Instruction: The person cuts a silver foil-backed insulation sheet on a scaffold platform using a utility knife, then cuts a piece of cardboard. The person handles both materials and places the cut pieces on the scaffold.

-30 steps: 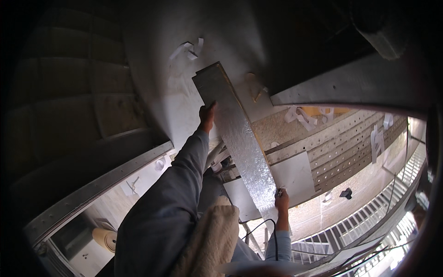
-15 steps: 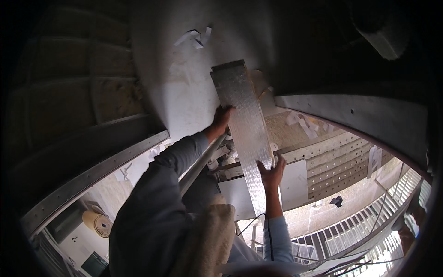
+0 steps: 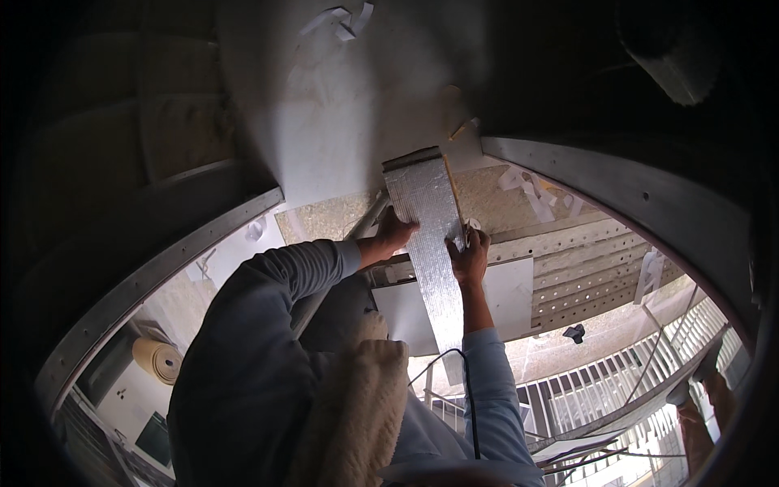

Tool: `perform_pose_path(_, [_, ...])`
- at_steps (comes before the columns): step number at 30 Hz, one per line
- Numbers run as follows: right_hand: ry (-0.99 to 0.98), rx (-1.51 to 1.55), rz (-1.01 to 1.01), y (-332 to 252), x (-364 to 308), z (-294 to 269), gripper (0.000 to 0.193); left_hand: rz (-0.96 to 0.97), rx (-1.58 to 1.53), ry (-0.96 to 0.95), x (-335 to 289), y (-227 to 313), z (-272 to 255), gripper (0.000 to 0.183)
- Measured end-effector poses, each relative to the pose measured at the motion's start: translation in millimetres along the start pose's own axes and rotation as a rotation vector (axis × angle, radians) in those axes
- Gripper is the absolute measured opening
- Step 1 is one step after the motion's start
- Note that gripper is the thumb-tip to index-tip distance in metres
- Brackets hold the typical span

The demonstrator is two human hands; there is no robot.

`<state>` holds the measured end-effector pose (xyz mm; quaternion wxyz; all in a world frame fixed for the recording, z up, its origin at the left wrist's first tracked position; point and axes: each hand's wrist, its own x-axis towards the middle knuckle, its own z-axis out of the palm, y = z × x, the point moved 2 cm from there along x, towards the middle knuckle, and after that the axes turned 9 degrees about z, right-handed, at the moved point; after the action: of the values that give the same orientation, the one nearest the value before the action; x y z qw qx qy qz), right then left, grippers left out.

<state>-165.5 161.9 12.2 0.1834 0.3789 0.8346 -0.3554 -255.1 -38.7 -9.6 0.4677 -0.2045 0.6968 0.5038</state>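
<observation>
Hands steady a foil-faced strip against the pale curved surface overhead.

Left hand grips the strip's left edge, right hand clasps its right edge, just below the top end. Doing this well likely means even pressure from both sides, strip kept straight, top edge flush.

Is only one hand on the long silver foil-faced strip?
No: the left hand and right hand grip opposite edges of the long silver foil-faced strip.
</observation>
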Motion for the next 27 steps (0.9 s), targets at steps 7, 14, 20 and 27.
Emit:
perform_pose_path(7, [0.072, 0.002, -0.122, -30.4, 10.4, 5.1, 0.051, 0.081, 0.070, 0.245, 28.7, -21.6, 2.0, 0.044])
perform_pose_path(14, [0.064, 0.091, -0.195, -39.6, 20.7, -2.0, 0.036, 0.032, -0.024, 0.214, 18.3, -11.2, 4.5, 0.044])
perform_pose_path(20, [0.031, 0.092, -0.102, -42.1, 31.0, 1.1, 0.033, 0.090, 0.047, 0.271, 4.8, 18.9, 1.6, 0.045])
perform_pose_path(27, [0.065, 0.024, -0.079, -45.2, 31.4, 3.6, 0.035, 0.068, 0.041, 0.252, 10.6, 14.8, -3.2, 0.043])
